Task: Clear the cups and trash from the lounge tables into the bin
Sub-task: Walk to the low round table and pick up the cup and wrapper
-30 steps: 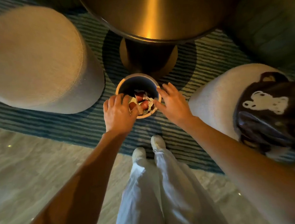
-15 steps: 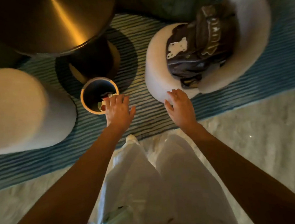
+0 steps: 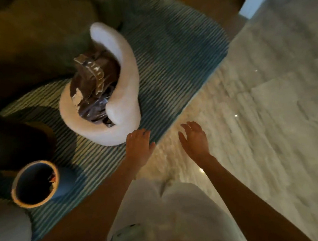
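Two bare arms reach forward from the bottom of the frame over white trousers (image 3: 173, 210), the left hand (image 3: 139, 147) at centre above the edge of the striped rug (image 3: 168, 62) and the right hand (image 3: 194, 138) just beside it over the pale marble floor (image 3: 269, 130). Both hands are empty, fingers loosely spread and grasping nothing. At lower left stands the bin (image 3: 17, 196), a small round tub with a pale rim, well apart from both hands; scraps of trash (image 3: 52, 179) show against its inner wall on the right side, though blur hides what they are. Beyond the hands, at left of centre, a white curved-back chair (image 3: 120, 70) holds a dark brown bag (image 3: 94, 81) on its seat. A shadowed mass fills the upper left corner. No cups or tables appear in view. Judging by the scraps in the bin, any remaining litter is likely light paper and thin cups: easily crushed, prone to spill, best taken round the body near the rim and kept upright. The bin itself looks light enough to lift by its rim.
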`<state>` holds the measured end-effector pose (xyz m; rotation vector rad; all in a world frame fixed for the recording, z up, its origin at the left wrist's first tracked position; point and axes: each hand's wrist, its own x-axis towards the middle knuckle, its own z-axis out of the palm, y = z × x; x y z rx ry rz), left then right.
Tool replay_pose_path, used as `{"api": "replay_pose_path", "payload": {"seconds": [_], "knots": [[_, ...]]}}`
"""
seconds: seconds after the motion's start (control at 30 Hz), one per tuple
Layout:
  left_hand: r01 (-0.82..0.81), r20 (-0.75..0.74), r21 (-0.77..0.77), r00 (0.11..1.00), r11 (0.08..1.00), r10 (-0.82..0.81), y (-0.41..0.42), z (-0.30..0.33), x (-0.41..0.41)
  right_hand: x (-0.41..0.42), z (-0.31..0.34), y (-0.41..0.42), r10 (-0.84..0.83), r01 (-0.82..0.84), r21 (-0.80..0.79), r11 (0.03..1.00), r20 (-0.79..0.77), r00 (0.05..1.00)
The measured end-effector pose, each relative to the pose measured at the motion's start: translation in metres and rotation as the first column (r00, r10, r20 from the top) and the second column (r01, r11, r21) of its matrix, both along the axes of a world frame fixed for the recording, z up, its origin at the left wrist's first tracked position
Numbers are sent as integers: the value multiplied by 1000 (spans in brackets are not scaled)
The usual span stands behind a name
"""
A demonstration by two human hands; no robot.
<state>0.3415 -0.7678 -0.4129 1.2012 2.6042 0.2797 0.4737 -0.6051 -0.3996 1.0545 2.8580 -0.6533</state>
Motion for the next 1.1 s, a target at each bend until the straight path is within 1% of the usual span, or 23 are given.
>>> {"api": "replay_pose_path", "payload": {"seconds": [0.1,0.2,0.3,0.4,0.5,0.63,0.73,0.83,1.0,1.1], "knots": [[130,-7,59,992,990,-129,72,15,2,26,14,63,-91,91,27,995,8,996],[253,-76,71,966,965,-248,144,34,-15,33,28,122,-173,173,58,983,-16,985],[318,-141,138,944,938,-299,215,51,-46,17,41,179,-232,235,74,969,-47,972],[350,-183,144,929,926,-323,286,68,-87,-22,53,233,-268,276,65,959,-101,958],[357,-206,147,923,922,-324,354,83,-136,-75,65,291,-225,235,65,970,-133,965],[348,-234,110,919,931,-317,435,107,-211,-149,87,374,-199,211,83,974,-132,971],[351,-258,98,913,931,-317,489,125,-261,-197,107,430,-194,212,89,973,-173,966],[318,-254,89,924,944,-287,538,139,-302,-238,125,481,-167,191,111,975,-202,965],[255,-236,126,946,959,-221,636,154,-366,-305,142,582,-112,145,146,979,-218,970],[216,-276,178,948,960,-162,701,165,-406,-348,149,655,-58,95,156,983,-223,973]]}}
